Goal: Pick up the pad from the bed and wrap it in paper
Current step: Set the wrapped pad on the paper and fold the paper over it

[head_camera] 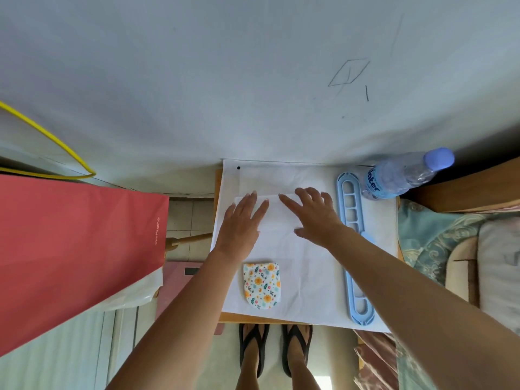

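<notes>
A white sheet of paper (306,277) covers a small wooden table. On its near part lies a small floral-print pad (262,285), folded, touched by neither hand. Further back, a folded flap of white paper (277,212) lies flat. My left hand (242,223) rests palm down on the left side of that flap, fingers spread. My right hand (315,213) presses flat on its right side, fingers apart. Neither hand grips anything.
A light blue plastic hanger (355,249) lies along the paper's right side. A water bottle (405,173) stands at the back right corner. A red paper bag (76,249) fills the left. The bed (450,249) is at right, the wall behind.
</notes>
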The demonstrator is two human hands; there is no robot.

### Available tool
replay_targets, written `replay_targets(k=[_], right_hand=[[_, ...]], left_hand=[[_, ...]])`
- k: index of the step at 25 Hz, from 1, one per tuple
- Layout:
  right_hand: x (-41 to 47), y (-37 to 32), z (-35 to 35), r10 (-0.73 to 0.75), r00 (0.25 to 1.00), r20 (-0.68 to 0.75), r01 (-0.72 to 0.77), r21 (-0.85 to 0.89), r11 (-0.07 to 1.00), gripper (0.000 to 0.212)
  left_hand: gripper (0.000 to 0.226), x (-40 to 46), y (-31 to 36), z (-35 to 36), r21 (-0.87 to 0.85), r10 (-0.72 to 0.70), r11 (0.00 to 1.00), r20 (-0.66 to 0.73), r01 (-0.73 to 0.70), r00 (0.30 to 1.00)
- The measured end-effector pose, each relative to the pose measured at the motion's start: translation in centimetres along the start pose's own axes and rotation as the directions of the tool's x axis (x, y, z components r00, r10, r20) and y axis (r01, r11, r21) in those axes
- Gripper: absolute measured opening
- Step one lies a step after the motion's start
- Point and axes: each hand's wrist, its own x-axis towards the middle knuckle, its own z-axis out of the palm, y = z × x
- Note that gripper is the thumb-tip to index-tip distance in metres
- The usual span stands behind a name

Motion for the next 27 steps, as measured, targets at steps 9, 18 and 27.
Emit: replay_targets(k=[9, 18, 27], right_hand=[[-8.2, 0.9, -6.5, -0.056, 0.961, 0.27, -0.138, 0.648, 0.749, 0.078], [-13.5, -2.4, -13.6, -0.074, 0.997, 0.025, 0.044, 0.601, 0.798, 0.052], [-14.7, -4.8, -14.1, -0.312, 0.919, -0.24, 0.326, 0.021, 0.945, 0.044]], left_hand=[[0.108, -5.6, 5.3, -6.6, -0.849, -0.174, -0.331, 0.484, 0.412, 0.858], [0.104, -8.6, 8.4, -11.1, -0.699, -0.194, -0.694, 0.416, 0.175, 0.888], [0.108, -9.8, 9.7, -11.4, -0.651, -0.244, -0.756, 0.375, 0.067, 0.894]])
